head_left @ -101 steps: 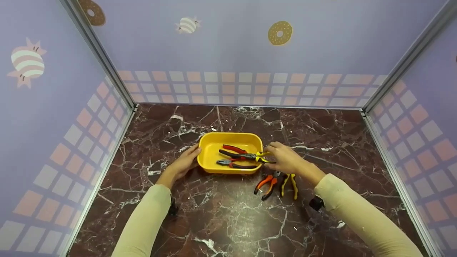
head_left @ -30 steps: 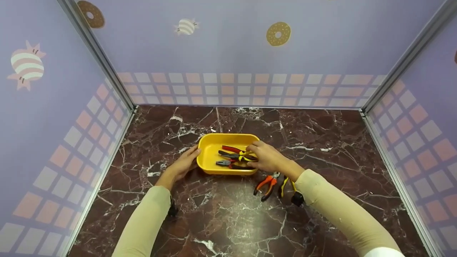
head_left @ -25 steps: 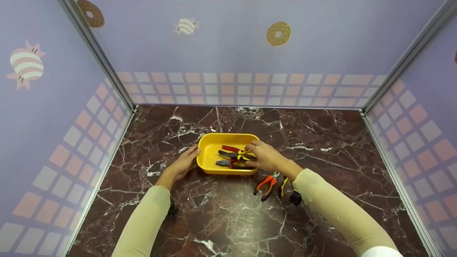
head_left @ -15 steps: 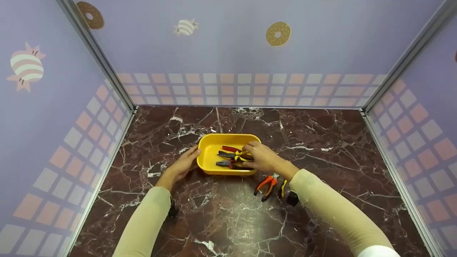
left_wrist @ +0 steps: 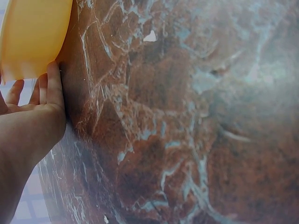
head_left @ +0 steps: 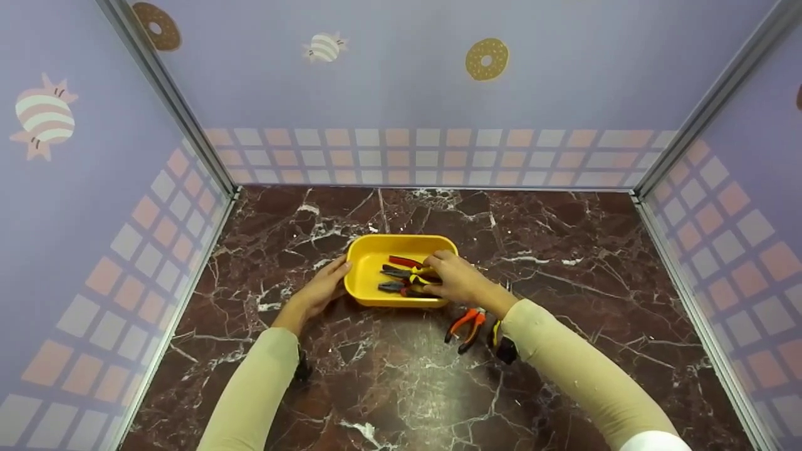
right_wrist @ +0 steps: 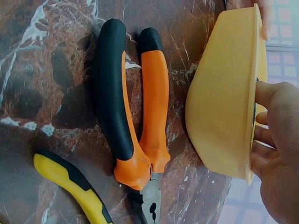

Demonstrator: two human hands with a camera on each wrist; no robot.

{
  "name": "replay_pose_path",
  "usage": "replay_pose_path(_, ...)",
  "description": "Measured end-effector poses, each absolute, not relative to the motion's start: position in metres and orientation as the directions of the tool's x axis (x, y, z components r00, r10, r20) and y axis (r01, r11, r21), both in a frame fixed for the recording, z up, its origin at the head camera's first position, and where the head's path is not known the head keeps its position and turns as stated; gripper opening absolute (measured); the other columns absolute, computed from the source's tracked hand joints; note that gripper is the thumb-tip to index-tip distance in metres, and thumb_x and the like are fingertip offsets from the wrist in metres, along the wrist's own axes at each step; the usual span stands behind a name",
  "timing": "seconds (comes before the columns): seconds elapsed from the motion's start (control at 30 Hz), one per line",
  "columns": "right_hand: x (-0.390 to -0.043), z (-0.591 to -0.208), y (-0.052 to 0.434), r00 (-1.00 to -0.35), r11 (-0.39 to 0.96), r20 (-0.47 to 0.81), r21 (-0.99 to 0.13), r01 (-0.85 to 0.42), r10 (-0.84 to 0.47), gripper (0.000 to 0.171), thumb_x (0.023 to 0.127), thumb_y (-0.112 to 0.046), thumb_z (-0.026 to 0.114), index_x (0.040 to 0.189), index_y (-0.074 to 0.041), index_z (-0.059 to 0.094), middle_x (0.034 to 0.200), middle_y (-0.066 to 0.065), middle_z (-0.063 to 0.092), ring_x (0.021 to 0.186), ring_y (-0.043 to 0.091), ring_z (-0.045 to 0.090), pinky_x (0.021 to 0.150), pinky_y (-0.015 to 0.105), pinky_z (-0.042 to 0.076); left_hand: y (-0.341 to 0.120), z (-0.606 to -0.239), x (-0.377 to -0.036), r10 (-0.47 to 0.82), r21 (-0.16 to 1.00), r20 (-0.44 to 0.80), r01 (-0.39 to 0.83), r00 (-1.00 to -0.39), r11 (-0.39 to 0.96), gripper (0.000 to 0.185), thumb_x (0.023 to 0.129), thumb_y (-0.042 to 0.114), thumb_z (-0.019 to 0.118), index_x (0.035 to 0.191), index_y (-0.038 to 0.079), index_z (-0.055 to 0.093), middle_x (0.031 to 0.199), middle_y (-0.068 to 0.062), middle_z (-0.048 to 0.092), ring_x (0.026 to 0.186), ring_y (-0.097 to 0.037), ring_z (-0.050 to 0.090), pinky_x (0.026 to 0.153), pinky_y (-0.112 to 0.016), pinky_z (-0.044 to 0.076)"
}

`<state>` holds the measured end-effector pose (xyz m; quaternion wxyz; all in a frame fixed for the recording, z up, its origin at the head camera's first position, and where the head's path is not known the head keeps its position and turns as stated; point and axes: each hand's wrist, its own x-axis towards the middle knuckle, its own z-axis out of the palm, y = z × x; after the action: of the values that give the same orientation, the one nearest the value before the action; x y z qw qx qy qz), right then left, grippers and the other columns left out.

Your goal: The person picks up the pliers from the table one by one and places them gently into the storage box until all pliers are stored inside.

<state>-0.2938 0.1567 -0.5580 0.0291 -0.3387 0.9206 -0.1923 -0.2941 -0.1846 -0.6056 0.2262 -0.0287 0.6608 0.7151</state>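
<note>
One marbled bench (head_left: 282, 232) is occupied, about midway between its left and right edges, by a yellow plastic bin (head_left: 369, 269). It is judged light, stiff and easily slid, best held by its rim; its left end is steadied by the left hand (head_left: 319, 288), fingers laid against it. Inside, yellow-and-black pliers (head_left: 415, 277), probably heavy and rigid, are pinched at their sleeved handles, the best hold, by the right hand (head_left: 460, 279). Red-and-black pliers (head_left: 391, 287) are seen beside them. Orange-and-black pliers (right_wrist: 128, 172) are left outside, near the bin's front right corner.
</note>
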Motion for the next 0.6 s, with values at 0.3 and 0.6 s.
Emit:
replay_pose_path(0.3,-0.296,-0.564,0.153,-0.767,0.68,0.107,-0.395,-0.617,-0.633,0.045,0.097,-0.031,0.082,0.129,-0.002,0.068,0.122,0.014,0.064,0.119,0.034,0.062,0.1,0.05,0.056,-0.184,-0.603,-0.293,0.275,0.933,-0.34,-0.359,-0.899,-0.02,0.064,0.116,0.034,0.045,0.171,0.011,0.021,0.17,-0.017,0.032,0.151,-0.036,0.041,0.124,-0.05,0.036)
replay_pose_path(0.6,-0.298,-0.569,0.146,-0.774,0.702,0.085,-0.368,-0.609,-0.627,0.042,0.1,-0.03,0.077,0.128,0.0,0.065,0.121,0.015,0.06,0.112,0.032,0.058,0.098,0.049,0.054,-0.186,-0.604,-0.292,0.28,0.934,-0.335,-0.357,-0.9,-0.03,0.065,0.116,0.034,0.046,0.17,0.01,0.021,0.17,-0.017,0.032,0.151,-0.036,0.041,0.124,-0.05,0.036)
